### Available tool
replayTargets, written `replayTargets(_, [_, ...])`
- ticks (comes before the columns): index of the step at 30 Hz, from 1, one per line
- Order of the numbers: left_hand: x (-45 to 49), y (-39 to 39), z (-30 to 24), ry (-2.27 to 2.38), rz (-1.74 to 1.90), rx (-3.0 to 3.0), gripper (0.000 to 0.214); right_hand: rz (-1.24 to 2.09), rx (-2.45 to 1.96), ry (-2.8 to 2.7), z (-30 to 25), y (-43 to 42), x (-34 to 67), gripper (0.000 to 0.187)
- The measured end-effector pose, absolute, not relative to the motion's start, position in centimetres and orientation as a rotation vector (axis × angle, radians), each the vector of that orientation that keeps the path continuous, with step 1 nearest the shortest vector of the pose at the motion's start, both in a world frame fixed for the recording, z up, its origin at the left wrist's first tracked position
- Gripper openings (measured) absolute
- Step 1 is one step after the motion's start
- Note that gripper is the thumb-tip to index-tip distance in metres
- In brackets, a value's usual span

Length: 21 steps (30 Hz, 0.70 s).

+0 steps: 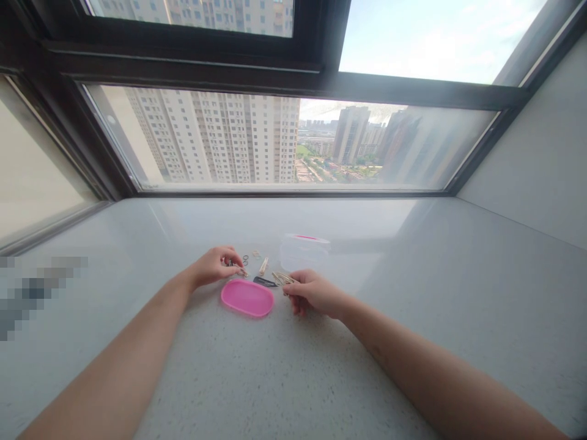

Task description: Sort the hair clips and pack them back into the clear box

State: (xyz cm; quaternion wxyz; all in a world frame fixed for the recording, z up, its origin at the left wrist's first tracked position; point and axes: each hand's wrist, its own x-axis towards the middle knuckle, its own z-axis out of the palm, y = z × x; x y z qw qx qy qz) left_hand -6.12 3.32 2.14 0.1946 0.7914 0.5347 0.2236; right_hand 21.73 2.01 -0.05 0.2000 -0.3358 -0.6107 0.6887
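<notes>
My right hand (317, 293) is closed around several gold-coloured hair clips (284, 278), which stick out past the fingertips to the left. On the other side, my left hand (216, 267) pinches a small hair clip (243, 272); dark bits by its fingers are too small to make out. Between the hands a black snap hair clip (265, 282) and a pale hair clip (263, 266) lie on the surface. Dark hair ties (246, 260) and pale ones (256, 253) rest behind. Nearer to me is a shallow pink oval lid or tray (247, 299).
A clear plastic box (303, 253) with a pink edge sits just behind my right hand. The speckled white sill (293, 379) runs back to a dark-framed window (293, 194). A pale wall (541, 165) rises at the right.
</notes>
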Motion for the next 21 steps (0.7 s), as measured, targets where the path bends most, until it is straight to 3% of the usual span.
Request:
replayTargets(6, [-6.2, 3.1, 2.1, 1.436, 0.576, 2.189, 0.015, 1.582, -1.083, -1.976, -0.3, 0.8, 20.9, 0.013])
replayTargets(13, [-6.0, 3.1, 1.3, 1.417, 0.715, 2.157, 0.014, 0.501, -1.019, -2.337, -0.7, 1.3, 20.6, 0.021])
replayTargets(21, [-5.7, 3.3, 0.3, 1.459, 0.893, 2.047, 0.019, 0.409, -1.015, -2.350, -0.6, 1.0, 20.4, 0.017])
